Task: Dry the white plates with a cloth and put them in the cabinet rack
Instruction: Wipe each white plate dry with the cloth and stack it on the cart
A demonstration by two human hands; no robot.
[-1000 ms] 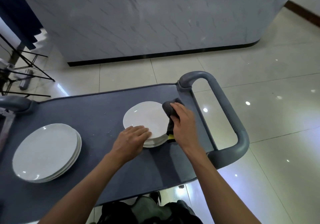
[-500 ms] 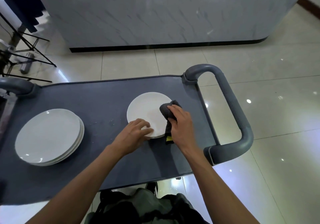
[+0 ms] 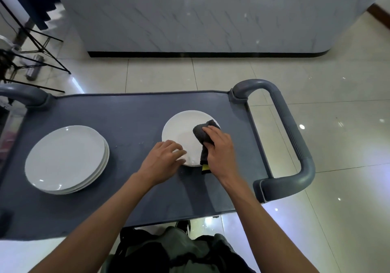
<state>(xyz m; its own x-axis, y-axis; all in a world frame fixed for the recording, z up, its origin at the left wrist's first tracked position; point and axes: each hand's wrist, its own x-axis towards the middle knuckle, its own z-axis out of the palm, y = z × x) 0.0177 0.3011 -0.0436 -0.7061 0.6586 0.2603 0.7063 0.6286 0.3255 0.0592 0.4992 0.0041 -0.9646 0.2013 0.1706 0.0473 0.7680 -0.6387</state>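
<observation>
Two hands on one plate right now: the right hand (image 3: 219, 148) has its grip bunched around a dark grey cloth (image 3: 203, 138) and is pressing it onto the right side of the small white plate (image 3: 181, 133), while the left hand (image 3: 163, 159) rests its fingertips (image 3: 179, 152) on the near rim to pin it, fingers bent but not really wrapped around anything. Compared with a second ago the cloth has slid inward from the plate's right edge onto its face, and what looked like a few small plates stacked there now reads as one, though the near edge is partly hidden so I can't swear to it. My read is the wiping is properly underway, not finished. A yellow tag (image 3: 205, 168) on the cloth pokes out below the right hand. Off to the left, well apart, sits a stack of bigger white plates (image 3: 65, 158) on the grey cart's tabletop (image 3: 130, 114), still waiting I'd guess. Cart handle (image 3: 295, 137) is on the right, marble counter (image 3: 200, 15) beyond. No cabinet rack in view, so putting away is a way off.
</observation>
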